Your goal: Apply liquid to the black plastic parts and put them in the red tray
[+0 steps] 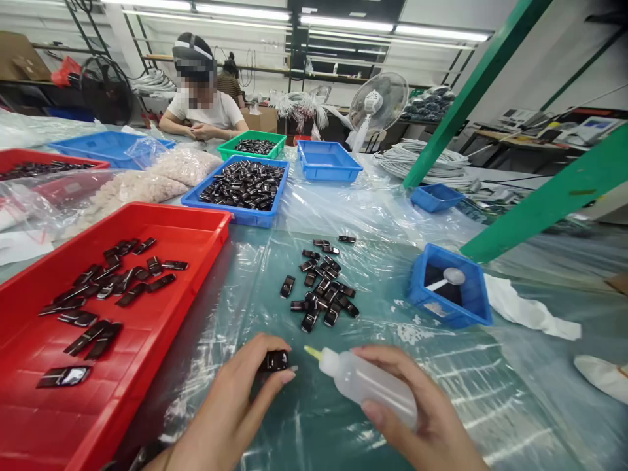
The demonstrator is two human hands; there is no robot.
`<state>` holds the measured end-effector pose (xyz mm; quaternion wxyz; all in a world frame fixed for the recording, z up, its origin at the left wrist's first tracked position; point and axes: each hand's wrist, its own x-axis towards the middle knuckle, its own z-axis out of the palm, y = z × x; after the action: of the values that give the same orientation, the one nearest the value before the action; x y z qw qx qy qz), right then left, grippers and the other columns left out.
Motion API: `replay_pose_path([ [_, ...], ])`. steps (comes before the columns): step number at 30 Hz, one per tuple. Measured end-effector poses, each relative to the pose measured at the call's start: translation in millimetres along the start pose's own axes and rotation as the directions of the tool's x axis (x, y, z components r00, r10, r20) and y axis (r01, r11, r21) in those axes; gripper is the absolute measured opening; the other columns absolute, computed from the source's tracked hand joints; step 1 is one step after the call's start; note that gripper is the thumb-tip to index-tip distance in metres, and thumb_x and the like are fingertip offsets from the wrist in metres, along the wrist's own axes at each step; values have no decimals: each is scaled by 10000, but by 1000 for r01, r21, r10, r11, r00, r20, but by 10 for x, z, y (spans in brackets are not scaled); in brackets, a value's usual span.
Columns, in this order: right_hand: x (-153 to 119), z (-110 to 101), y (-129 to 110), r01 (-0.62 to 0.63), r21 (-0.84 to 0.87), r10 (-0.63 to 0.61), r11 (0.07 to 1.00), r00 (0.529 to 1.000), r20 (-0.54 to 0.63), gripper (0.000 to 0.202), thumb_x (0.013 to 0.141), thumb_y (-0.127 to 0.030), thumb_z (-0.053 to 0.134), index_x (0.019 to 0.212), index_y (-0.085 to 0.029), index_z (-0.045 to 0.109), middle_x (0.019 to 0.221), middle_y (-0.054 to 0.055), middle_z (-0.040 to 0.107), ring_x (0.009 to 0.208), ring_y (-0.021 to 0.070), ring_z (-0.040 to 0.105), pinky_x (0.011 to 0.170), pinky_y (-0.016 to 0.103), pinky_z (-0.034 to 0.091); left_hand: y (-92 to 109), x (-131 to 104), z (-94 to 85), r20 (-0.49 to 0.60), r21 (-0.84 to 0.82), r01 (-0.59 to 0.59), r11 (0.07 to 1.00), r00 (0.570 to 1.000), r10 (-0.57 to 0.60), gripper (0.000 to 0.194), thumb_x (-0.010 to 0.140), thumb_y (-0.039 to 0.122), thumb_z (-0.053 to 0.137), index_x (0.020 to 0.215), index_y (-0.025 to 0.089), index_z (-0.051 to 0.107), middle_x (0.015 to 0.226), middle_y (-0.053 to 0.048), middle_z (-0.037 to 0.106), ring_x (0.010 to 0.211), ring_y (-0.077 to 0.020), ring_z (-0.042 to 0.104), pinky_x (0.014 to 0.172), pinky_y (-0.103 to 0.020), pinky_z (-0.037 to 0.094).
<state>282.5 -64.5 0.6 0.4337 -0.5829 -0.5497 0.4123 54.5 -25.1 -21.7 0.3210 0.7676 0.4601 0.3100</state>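
Between the thumb and fingers of my left hand (235, 399) is a small glossy black plastic part (275, 360). My right hand (417, 405) is wrapped round a translucent squeeze bottle (375, 384). The bottle lies tilted, its yellowish nozzle tip (313, 352) pointing left toward the black part, with a small gap between them. Just beyond my hands, a loose pile of similar black parts (324, 288) lies on the plastic-covered table. More black parts (118, 278) are scattered in the large red tray (196, 229) on my left.
A blue tray (267, 219) heaped with black parts stands beyond the red tray. At right are a small blue bin (449, 314) with dark contents and a white scoop-like item, and slanting green posts (549, 203). A person (206, 118) sits across the table.
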Motion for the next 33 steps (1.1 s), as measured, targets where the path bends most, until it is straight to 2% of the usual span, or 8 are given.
replay_pose_path([
  [3, -15, -2, -13, 64, -38, -65, 997, 997, -31, 302, 797, -611, 621, 990, -390, 693, 886, -10, 713, 638, 150, 648, 526, 210, 512, 27, -15, -37, -52, -73, 17, 997, 998, -20, 125, 948, 324, 551, 1070, 304, 569, 983, -2, 660, 870, -186, 645, 698, -247, 513],
  [9, -23, -9, -9, 96, -85, -102, 992, 993, -68, 322, 800, -631, 596, 941, -368, 715, 830, -5, 706, 622, 153, 652, 534, 212, 531, 30, -24, -86, -37, -88, -79, 993, 996, 76, 177, 941, 288, 586, 1110, 337, 563, 996, 9, 651, 916, -177, 638, 737, -240, 507],
  [16, 5, -55, 16, 115, -132, -119, 985, 992, -28, 188, 749, -414, 714, 920, -335, 722, 823, 3, 739, 630, 176, 682, 527, 230, 543, 83, -31, -86, -30, -133, -77, 988, 997, 74, 183, 945, 277, 578, 1119, 336, 566, 984, 3, 639, 898, -184, 627, 770, -270, 497],
  [18, 7, -58, 21, 104, -127, -107, 986, 994, -16, 195, 732, -399, 720, 913, -325, 721, 811, 9, 739, 615, 183, 682, 521, 243, 545, 92, -39, -73, -30, -173, -80, 982, 997, 76, 181, 952, 279, 568, 1122, 340, 565, 985, 2, 632, 894, -183, 621, 767, -272, 494],
  [22, -1, -62, 20, 95, -137, -96, 986, 995, 4, 220, 720, -424, 724, 903, -303, 726, 779, 23, 739, 601, 194, 674, 512, 255, 529, 96, -64, -32, -22, -204, -94, 974, 996, 91, 166, 952, 319, 568, 1117, 334, 584, 975, -5, 631, 870, -181, 619, 751, -265, 493],
  [25, -8, -60, 20, 96, -94, -92, 991, 995, 45, 231, 762, -493, 689, 922, -328, 711, 765, 10, 733, 592, 184, 660, 514, 247, 495, 96, -69, -16, -13, -206, -134, 969, 991, 135, 178, 958, 323, 559, 1135, 325, 581, 978, -8, 639, 863, -175, 623, 746, -253, 494],
  [29, -14, -52, 5, 19, -25, -17, 1000, 996, 83, 324, 795, -644, 586, 918, -363, 690, 707, -10, 699, 545, 165, 620, 482, 234, 459, 107, -57, -27, -10, -197, -181, 964, 983, 183, 167, 958, 319, 564, 1124, 303, 576, 945, -4, 645, 824, -164, 625, 718, -239, 493],
  [33, -8, -58, -56, -13, -33, 15, 999, 996, 83, 330, 775, -658, 602, 886, -364, 704, 701, -6, 702, 548, 174, 621, 484, 245, 472, 124, -57, -41, -11, -177, -187, 966, 982, 188, 160, 953, 349, 566, 1102, 292, 583, 900, 1, 649, 777, -163, 616, 700, -250, 488],
])
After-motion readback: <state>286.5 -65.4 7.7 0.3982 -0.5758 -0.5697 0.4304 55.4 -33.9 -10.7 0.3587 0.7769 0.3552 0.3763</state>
